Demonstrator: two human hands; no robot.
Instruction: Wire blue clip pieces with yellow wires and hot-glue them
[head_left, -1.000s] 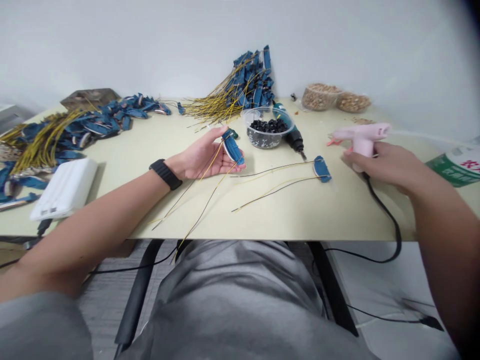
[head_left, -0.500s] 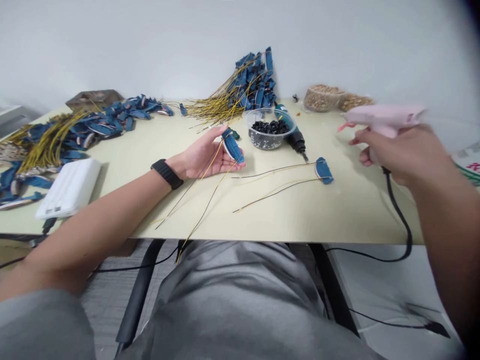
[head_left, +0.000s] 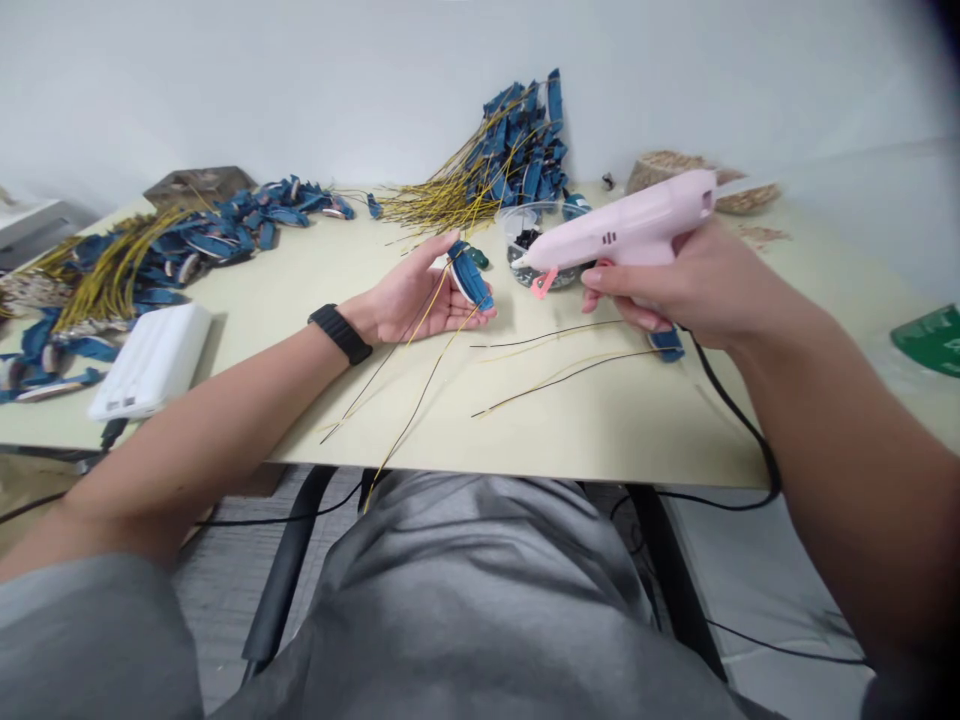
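My left hand rests palm up on the table, fingers curled round a blue fabric leaf with yellow and black wires trailing toward me. My right hand grips a pink glue gun above the table, its nozzle pointing left toward the leaf, a short gap away. Its black cord runs over the table's front edge. A second blue leaf with wires lies under my right hand, partly hidden.
A clear tub of black beads stands behind the gun. Heaps of blue leaves on yellow wires lie at the far left and lean on the wall. A white box sits at the left, a green packet at the right.
My right hand has lifted the glue gun off the table and swung it left toward the leaf in my left hand. The left hand has stayed put.
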